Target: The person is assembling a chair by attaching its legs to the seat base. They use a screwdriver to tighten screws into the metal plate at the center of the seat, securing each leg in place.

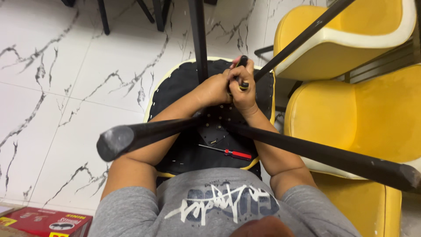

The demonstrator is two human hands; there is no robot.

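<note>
Both hands meet over the black underside of an upturned yellow chair [175, 77], which lies seat-down on the white marbled floor [66, 87] between the person's arms. The right hand [242, 90] is closed around the black-and-yellow handle of a screwdriver [242, 83], held upright against the seat base. The left hand [215, 90] is curled shut just beside it, touching the right hand; what its fingers press on is hidden.

Four black chair legs [144, 134] rise toward the camera and crowd the view: one crosses over the left forearm, one over the right forearm, and two more stand up behind the hands, hiding part of the base. A red-handled screwdriver [228, 152] lies loose on the black underside, near the person's grey shirt. Along the right side stand other yellow chairs [351, 114], close against the upturned one. A red cardboard box [48, 221] sits on the floor at the lower left.
</note>
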